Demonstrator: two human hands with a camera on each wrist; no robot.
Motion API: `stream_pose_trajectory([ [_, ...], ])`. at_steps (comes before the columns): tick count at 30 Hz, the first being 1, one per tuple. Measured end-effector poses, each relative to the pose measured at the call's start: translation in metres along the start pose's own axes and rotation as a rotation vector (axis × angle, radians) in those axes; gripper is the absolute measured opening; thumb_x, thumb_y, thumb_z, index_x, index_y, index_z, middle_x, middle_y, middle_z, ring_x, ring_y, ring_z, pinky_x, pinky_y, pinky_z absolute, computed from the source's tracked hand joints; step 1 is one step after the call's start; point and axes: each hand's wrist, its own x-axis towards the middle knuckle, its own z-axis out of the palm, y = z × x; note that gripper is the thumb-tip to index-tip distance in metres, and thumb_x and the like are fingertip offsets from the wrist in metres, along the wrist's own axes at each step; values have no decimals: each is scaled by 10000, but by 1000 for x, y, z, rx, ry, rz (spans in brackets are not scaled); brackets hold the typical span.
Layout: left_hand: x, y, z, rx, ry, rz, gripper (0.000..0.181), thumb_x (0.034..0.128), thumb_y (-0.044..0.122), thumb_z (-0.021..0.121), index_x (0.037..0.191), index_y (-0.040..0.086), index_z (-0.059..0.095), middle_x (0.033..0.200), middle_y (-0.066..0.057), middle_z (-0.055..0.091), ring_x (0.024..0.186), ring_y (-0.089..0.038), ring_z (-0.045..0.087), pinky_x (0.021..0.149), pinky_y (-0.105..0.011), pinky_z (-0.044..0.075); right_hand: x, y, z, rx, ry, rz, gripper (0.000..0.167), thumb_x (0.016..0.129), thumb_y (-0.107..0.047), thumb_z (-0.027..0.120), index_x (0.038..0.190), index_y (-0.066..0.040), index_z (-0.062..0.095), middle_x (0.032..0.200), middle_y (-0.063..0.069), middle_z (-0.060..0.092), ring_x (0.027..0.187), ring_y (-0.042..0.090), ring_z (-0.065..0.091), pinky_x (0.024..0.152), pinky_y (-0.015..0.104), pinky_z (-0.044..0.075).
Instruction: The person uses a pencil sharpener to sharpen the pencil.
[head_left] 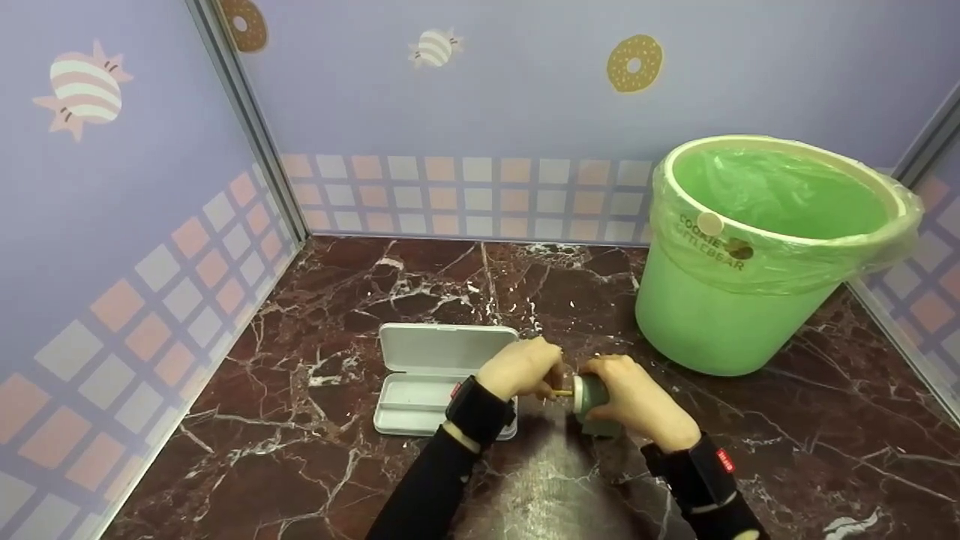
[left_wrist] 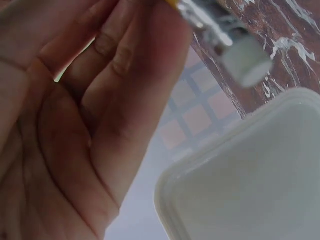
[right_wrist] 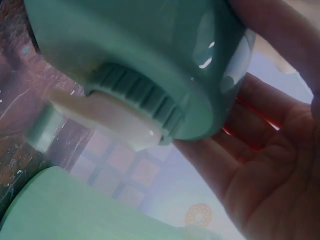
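Observation:
In the head view my left hand (head_left: 525, 367) pinches a yellow pencil (head_left: 562, 393). The left wrist view shows the pencil's metal ferrule and white eraser (left_wrist: 246, 64) sticking out past the fingers. My right hand (head_left: 634, 397) grips a dark green pencil sharpener (head_left: 595, 395) with a pale face turned toward the left hand. The pencil's other end meets that face; how deep it sits is hidden. Up close, the sharpener's green body (right_wrist: 145, 45) has a ridged ring and a cream part. Beside the left wrist lies an open white pencil case (head_left: 448, 350).
A green trash bin (head_left: 720, 322) lined with a clear bag stands at the back right. The marbled brown table (head_left: 270, 465) carries small white specks behind the hands. Patterned purple panels (head_left: 517, 90) enclose the back and sides.

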Motion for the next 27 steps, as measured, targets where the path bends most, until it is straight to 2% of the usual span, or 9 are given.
stream_pose_trajectory([
  [8,-2,-6,-3,-69,-33,-3,121,744,201,842,847,168,789,863,35,750,756,-109,638,717,-220,527,-2,-1,0,-27,-18,17,395,597,-50,877,919,-56,649,836,25,660,800,194,595,764,422,517],
  [15,-5,-10,-4,-108,-42,-18,120,748,191,840,849,153,786,861,31,757,755,-100,655,729,-210,535,0,-2,4,-64,3,-30,421,598,-50,884,939,-22,639,860,70,672,814,239,614,746,421,523],
  [21,-6,-12,-5,-123,-74,-37,122,760,207,827,872,173,791,878,39,752,738,-80,627,744,-217,533,0,-1,4,-54,-3,-29,409,602,-47,879,926,-36,629,854,67,670,822,240,615,748,419,525],
  [27,-5,-14,-5,-152,-94,-17,132,766,205,824,887,160,793,855,33,759,710,-74,631,733,-206,533,-1,-1,3,-59,-11,-14,396,611,-50,878,915,-47,624,846,59,667,815,221,607,734,395,523],
])
